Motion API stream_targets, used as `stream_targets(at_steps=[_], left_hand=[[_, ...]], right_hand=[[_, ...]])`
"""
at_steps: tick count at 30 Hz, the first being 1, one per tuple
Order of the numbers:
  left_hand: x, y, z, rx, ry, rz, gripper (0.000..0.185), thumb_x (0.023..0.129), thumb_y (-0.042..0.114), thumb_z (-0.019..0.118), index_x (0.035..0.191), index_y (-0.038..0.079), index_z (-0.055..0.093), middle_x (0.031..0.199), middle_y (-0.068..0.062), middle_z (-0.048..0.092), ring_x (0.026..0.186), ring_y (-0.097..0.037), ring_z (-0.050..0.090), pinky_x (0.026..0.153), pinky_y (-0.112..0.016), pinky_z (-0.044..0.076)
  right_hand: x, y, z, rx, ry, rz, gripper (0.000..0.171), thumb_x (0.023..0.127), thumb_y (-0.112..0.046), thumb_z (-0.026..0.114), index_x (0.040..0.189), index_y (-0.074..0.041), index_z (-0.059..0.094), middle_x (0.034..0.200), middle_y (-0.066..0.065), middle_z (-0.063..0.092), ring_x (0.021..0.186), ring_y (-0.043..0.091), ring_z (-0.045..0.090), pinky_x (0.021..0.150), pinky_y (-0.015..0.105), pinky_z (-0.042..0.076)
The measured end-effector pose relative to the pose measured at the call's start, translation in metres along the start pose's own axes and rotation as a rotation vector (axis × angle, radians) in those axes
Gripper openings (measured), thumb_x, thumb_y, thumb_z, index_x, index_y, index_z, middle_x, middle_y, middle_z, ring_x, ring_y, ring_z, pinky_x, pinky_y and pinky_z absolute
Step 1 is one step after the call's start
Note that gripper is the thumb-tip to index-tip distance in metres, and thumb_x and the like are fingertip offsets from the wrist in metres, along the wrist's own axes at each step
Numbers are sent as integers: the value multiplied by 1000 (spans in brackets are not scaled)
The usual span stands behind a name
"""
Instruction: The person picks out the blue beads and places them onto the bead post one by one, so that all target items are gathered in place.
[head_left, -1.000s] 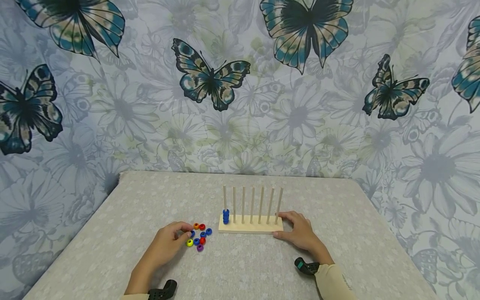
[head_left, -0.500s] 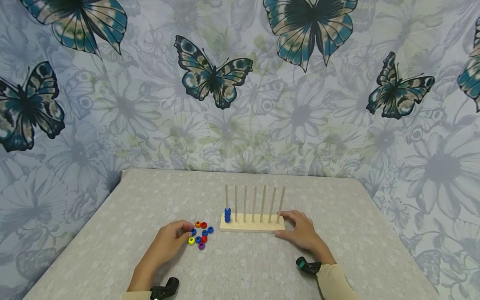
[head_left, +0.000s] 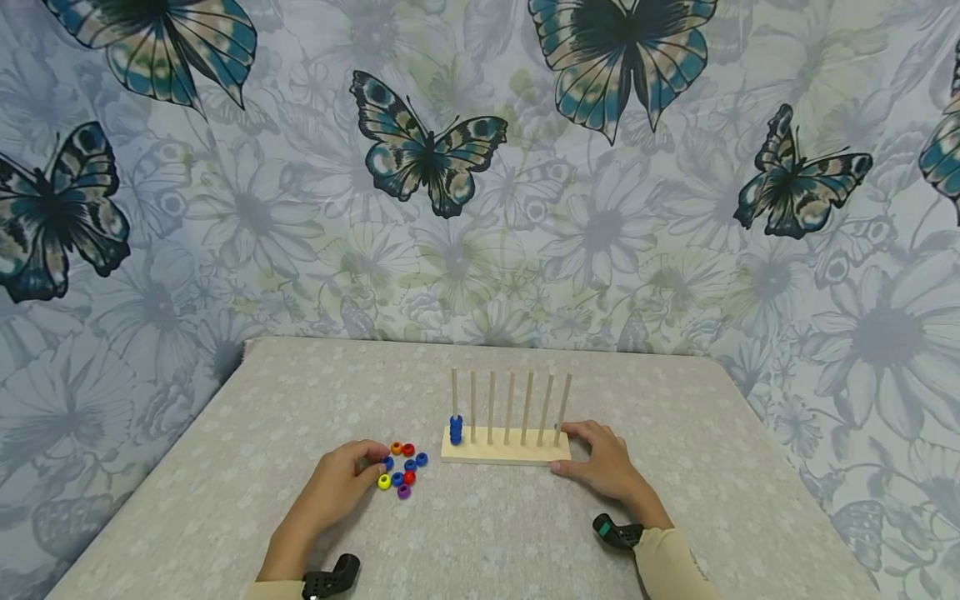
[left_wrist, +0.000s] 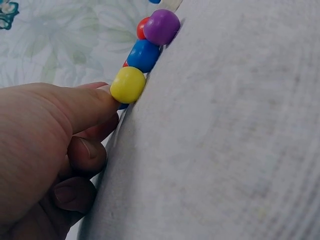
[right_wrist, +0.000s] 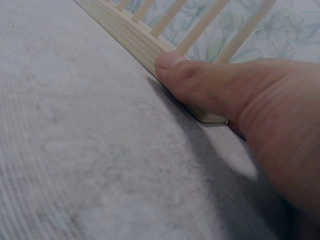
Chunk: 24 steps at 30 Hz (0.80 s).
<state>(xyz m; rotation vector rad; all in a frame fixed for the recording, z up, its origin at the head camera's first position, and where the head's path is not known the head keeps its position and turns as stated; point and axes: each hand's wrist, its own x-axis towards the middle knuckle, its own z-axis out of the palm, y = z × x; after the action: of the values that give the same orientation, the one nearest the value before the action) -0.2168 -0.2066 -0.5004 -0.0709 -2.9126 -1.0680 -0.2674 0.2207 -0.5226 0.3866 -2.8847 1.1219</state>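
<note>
with twelve o'clock pointing away from the person, a pale wooden peg board (head_left: 506, 456) is standing on the cloth-covered table (head_left: 337, 383), carrying a row of seven pegs (head_left: 509, 408); a stack of blue beads (head_left: 456, 430) is sitting low on the nine o'clock peg. the right hand (head_left: 600, 462) is gripping the board's three o'clock end, its thumb (right_wrist: 190, 77) pressing the six o'clock edge and a fingertip reaching round the far corner by the last peg.

near the board's nine o'clock end, nine loose beads (head_left: 410, 466) are forming a close cluster. the left hand (head_left: 337, 483) is resting at the cluster's nine o'clock side, its thumb and index finger pinching a blue bead (head_left: 387, 463), its other fingers curling under; whether that bead is touching the cloth, i cannot tell. an orange bead (head_left: 397, 448) and a red bead (head_left: 408, 450) are lying together at twelve, a purple bead (head_left: 404, 492) at six and a yellow bead (head_left: 384, 482) at eight, just beside the left thumb. three more blue ones and a second red one are filling the rest.

both wrists are wearing black devices (head_left: 332, 577) near beige sleeves (head_left: 671, 567). at twelve o'clock, past the table, a floral backdrop (head_left: 600, 233) is showing printed butterflies (head_left: 431, 158).
</note>
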Motion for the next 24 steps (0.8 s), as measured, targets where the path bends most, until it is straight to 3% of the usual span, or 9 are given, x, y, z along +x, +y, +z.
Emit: stream_targets(at_steps=[16, 24], left_hand=[[1, -2, 0, -7, 0, -16, 19, 93, 13, 70, 112, 19, 72, 111, 3, 72, 84, -8, 59, 74, -28, 50], [2, -4, 1, 28, -3, 4, 21, 91, 17, 73, 112, 19, 73, 104, 5, 70, 80, -7, 57, 71, -27, 49]], right_hand=[[2, -1, 0, -1, 0, 4, 73, 74, -56, 83, 136, -26, 60, 135, 0, 61, 129, 27, 50, 109, 53, 28], [2, 2, 1, -14, -1, 15, 73, 73, -57, 83, 136, -27, 60, 135, -1, 61, 129, 26, 50, 109, 53, 29]])
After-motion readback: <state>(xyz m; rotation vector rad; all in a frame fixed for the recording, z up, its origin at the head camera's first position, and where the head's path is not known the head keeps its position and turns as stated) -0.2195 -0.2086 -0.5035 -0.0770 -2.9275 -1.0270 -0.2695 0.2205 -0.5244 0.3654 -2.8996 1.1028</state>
